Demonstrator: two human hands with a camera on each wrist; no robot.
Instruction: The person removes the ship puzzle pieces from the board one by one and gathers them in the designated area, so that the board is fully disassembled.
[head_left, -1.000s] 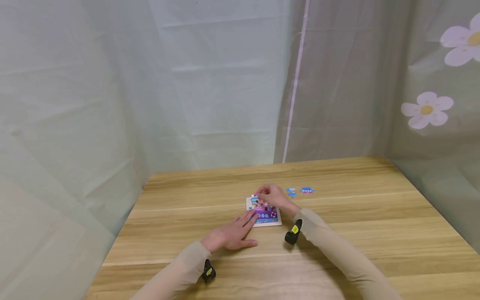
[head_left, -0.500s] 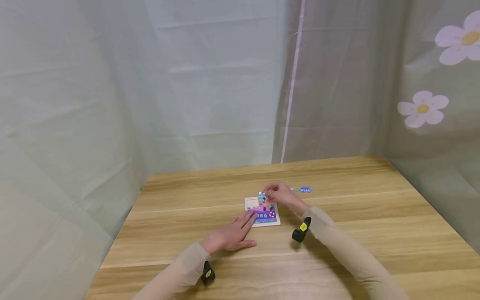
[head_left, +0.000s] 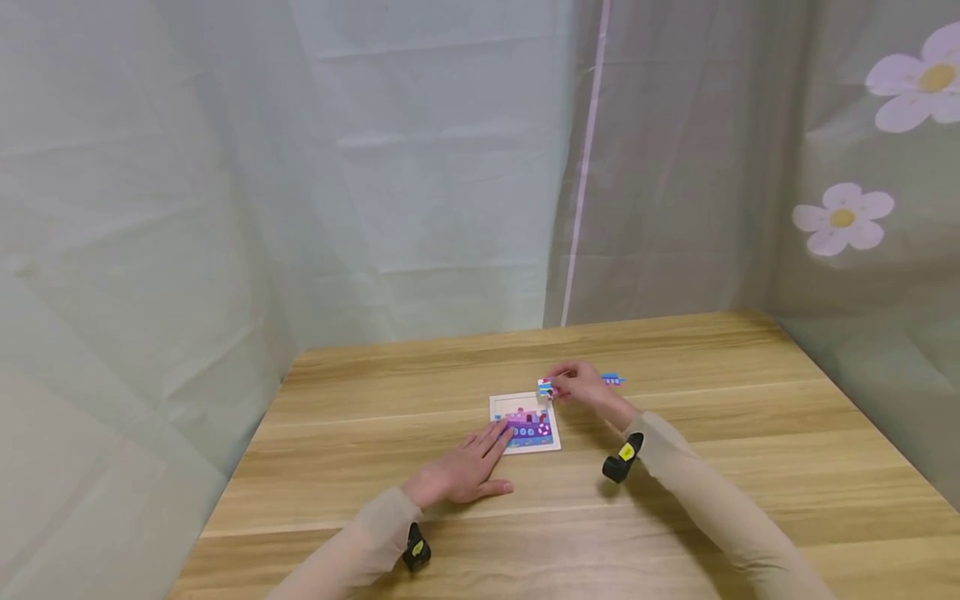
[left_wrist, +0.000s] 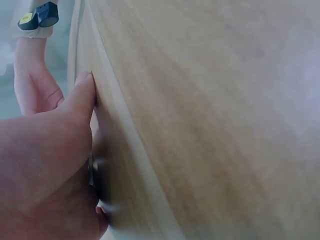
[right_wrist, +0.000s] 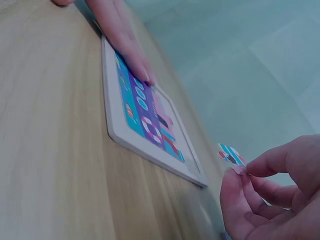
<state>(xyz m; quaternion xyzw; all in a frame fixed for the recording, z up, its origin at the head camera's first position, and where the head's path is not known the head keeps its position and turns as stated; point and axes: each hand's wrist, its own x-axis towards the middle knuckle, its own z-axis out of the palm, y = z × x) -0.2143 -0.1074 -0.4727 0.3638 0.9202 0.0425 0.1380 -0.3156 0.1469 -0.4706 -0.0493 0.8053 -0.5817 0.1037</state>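
A jigsaw board (head_left: 528,425) with a white frame lies on the table, its lower part filled with a purple and blue ship picture and its upper part bare. My left hand (head_left: 468,467) lies flat with straight fingers on the board's left side; the right wrist view shows these fingers (right_wrist: 127,47) across the picture. My right hand (head_left: 585,387) pinches a small puzzle piece (right_wrist: 232,156) with blue and white stripes between thumb and fingertips. The piece is raised above the table, just off the board's upper right corner.
Another blue puzzle piece (head_left: 612,379) lies on the wooden table (head_left: 375,400) just right of my right hand, partly hidden by it. Curtains stand behind the table and at its sides. A black wrist camera (head_left: 622,458) sits on my right sleeve.
My right hand has lifted the striped puzzle piece off the board's upper left part and carried it to the right. My left hand has stayed on the board.
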